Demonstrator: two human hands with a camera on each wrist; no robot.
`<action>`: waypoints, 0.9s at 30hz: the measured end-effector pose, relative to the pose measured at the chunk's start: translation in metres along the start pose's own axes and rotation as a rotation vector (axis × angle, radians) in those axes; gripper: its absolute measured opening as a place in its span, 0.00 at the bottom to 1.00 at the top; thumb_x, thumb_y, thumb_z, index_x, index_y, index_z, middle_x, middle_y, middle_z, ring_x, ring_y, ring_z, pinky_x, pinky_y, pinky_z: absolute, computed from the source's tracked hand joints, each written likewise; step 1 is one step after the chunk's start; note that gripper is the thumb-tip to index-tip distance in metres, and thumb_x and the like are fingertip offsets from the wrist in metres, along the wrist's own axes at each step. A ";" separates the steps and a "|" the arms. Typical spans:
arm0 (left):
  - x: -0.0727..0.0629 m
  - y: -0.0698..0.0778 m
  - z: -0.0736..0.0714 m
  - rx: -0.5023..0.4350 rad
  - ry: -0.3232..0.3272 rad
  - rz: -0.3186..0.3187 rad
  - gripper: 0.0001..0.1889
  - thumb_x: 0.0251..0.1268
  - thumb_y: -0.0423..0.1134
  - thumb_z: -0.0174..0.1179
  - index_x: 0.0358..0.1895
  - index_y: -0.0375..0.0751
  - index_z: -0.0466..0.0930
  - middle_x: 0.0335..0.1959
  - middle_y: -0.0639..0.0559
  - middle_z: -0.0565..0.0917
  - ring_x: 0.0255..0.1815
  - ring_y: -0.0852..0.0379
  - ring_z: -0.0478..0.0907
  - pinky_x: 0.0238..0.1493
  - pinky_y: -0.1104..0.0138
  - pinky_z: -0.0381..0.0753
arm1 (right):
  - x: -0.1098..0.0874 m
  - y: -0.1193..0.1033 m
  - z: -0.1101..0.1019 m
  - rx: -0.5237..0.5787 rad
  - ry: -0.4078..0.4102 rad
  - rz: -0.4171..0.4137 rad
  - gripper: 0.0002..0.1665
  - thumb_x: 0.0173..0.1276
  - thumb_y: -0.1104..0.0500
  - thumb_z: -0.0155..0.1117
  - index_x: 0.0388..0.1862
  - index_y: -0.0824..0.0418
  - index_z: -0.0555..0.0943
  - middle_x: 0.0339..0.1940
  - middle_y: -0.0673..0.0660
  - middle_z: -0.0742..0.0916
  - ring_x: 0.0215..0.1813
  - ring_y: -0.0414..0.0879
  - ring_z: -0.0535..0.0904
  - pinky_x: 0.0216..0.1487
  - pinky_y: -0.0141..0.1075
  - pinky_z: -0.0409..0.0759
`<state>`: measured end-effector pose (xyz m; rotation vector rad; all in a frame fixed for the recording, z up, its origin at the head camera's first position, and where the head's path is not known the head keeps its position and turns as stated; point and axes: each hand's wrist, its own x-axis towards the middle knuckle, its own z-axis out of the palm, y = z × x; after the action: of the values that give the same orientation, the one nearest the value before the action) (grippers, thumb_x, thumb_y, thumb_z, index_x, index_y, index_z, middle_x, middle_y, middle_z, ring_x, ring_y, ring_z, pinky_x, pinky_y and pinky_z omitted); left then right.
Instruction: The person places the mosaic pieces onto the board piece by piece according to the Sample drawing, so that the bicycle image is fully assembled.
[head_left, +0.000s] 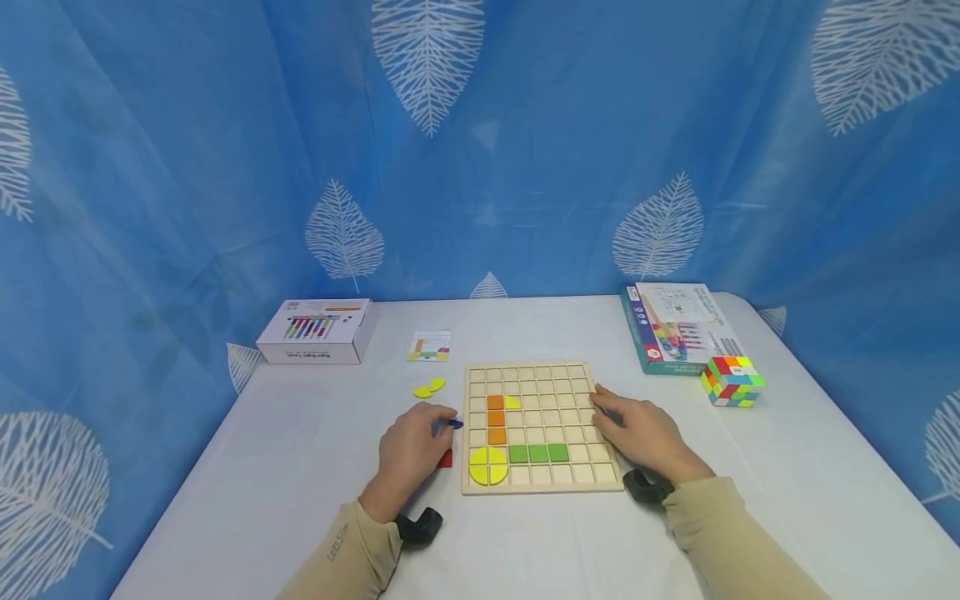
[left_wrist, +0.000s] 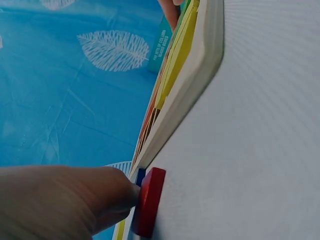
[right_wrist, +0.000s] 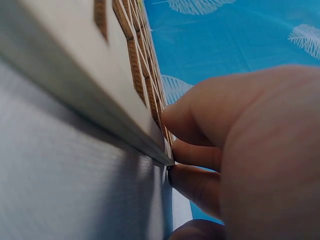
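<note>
My left hand [head_left: 416, 442] is beside the left edge of the wooden grid board [head_left: 542, 414], its thumb and fingertips pinching a small dark blue piece [head_left: 456, 424]. Just below it on the table lies a red piece [head_left: 446, 459], which stands large beside the thumb in the left wrist view. On the board, yellow quarter pieces [head_left: 488, 466] form a circle, orange squares [head_left: 497, 418] make a column with a yellow quarter [head_left: 512, 402] by its top, and green squares [head_left: 538, 453] form a row. My right hand [head_left: 645, 429] holds the board's right edge with thumb and fingers.
Two yellow quarter pieces [head_left: 423, 391] and a small pattern card [head_left: 429, 346] lie beyond the left hand. A white box [head_left: 313, 332] stands back left. At the back right are a flat teal box [head_left: 682, 325] and a coloured puzzle cube [head_left: 732, 382].
</note>
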<state>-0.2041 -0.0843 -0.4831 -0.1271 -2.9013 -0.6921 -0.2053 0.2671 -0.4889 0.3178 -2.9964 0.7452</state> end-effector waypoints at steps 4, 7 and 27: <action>0.001 -0.001 0.002 -0.006 -0.005 0.007 0.15 0.62 0.40 0.72 0.52 0.51 0.90 0.52 0.52 0.89 0.56 0.50 0.85 0.49 0.57 0.86 | 0.000 0.000 0.000 -0.002 -0.006 0.001 0.29 0.77 0.48 0.59 0.71 0.59 0.77 0.76 0.58 0.76 0.72 0.67 0.73 0.66 0.63 0.72; 0.002 -0.001 0.002 -0.007 -0.015 0.008 0.14 0.62 0.41 0.73 0.51 0.52 0.91 0.51 0.53 0.89 0.55 0.50 0.85 0.49 0.58 0.85 | 0.000 0.000 0.000 0.005 -0.012 0.006 0.29 0.77 0.48 0.59 0.71 0.59 0.77 0.76 0.58 0.75 0.72 0.67 0.73 0.66 0.63 0.72; 0.004 -0.004 0.002 -0.014 -0.025 0.032 0.12 0.63 0.42 0.73 0.50 0.55 0.90 0.48 0.56 0.89 0.54 0.53 0.86 0.49 0.57 0.85 | -0.003 -0.010 -0.001 0.001 -0.011 0.025 0.29 0.77 0.48 0.60 0.71 0.59 0.77 0.76 0.58 0.75 0.73 0.67 0.71 0.68 0.63 0.70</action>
<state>-0.2087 -0.0870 -0.4855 -0.1853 -2.9119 -0.7101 -0.2007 0.2598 -0.4834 0.2852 -3.0160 0.7498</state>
